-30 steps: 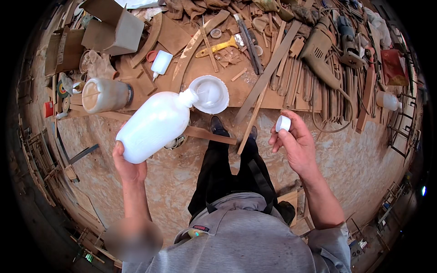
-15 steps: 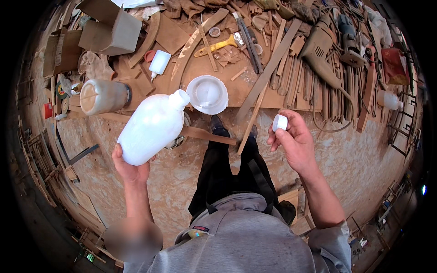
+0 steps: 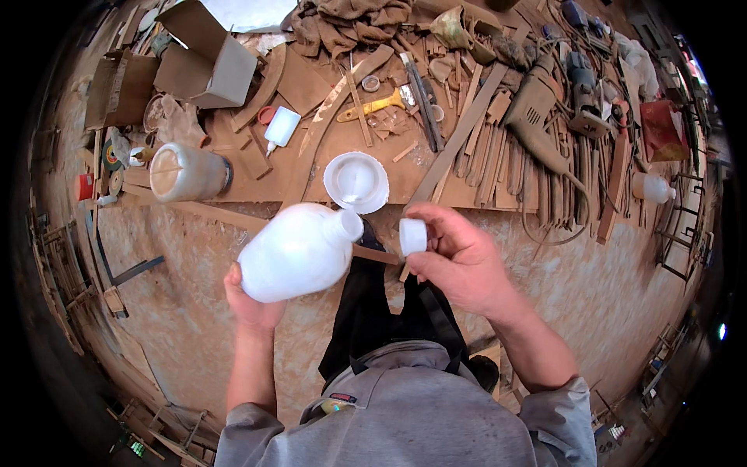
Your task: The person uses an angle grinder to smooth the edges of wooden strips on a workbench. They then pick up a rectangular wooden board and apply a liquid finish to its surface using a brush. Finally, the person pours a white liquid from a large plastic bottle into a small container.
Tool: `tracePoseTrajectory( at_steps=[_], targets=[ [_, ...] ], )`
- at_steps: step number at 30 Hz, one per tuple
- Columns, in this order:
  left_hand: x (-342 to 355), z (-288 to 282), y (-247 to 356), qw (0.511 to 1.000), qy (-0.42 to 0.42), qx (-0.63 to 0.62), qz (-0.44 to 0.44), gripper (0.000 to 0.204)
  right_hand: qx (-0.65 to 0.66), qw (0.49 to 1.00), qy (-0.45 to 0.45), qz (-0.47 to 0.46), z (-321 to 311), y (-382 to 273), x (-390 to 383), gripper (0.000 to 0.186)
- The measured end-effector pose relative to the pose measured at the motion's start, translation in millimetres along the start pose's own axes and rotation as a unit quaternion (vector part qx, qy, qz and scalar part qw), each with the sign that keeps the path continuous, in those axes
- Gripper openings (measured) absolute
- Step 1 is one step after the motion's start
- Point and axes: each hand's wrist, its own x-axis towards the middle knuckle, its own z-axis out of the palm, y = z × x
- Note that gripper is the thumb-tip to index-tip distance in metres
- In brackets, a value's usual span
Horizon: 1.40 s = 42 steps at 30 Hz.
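My left hand point(image 3: 255, 300) grips a large white plastic bottle point(image 3: 296, 253) around its base. The bottle is tilted, its uncapped mouth pointing up and to the right. Between the thumb and fingers of my right hand point(image 3: 459, 261) is a white screw cap point(image 3: 412, 237), held a short way right of the bottle's neck and apart from it. Just beyond the bottle's mouth, a white plastic bowl point(image 3: 334, 193) stands at the bench's near edge with some whitish stuff inside.
On the bench point(image 3: 264, 183) lie a cloudy jar point(image 3: 187, 173), a small glue bottle point(image 3: 282, 128), a yellow-handled brush point(image 3: 373, 105), a cardboard box point(image 3: 226, 74), a drill point(image 3: 533, 117), a jigsaw point(image 3: 585, 93) and many wood strips. One long strip point(image 3: 459, 136) reaches the near edge.
Both hands have come closer together: the bottle has moved right and tipped nearer to level, while the cap in my right hand has moved left toward its mouth.
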Motion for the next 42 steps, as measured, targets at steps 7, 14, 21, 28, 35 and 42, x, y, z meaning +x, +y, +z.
tracePoseTrajectory(
  at_steps=[7,14,21,28,35,42],
  targets=[
    [-13,-8,-21,0.999,-0.029,-0.009,-0.031,0.073,-0.082,0.994,-0.051,0.048,7,-1,0,0.046],
    [-28,0,-32,0.997,0.003,0.057,-0.043,0.071,-0.413,0.899,-0.127,-0.074,-3,-20,-10,0.044],
    [-45,9,-21,0.96,-0.007,0.09,-0.263,0.069,-0.55,0.778,-0.232,-0.193,-11,-39,-36,0.038],
    [-70,28,-56,0.965,-0.046,0.047,-0.255,0.068,-0.513,0.816,-0.196,-0.179,-31,-42,-65,0.031],
    [-83,59,-123,0.984,-0.079,0.155,0.039,0.064,-0.46,0.883,-0.062,-0.061,-58,-46,-98,0.028],
    [-100,91,-149,0.945,-0.057,0.016,-0.323,0.06,-0.579,0.772,-0.09,-0.247,-93,-48,-118,0.028]
  ],
)
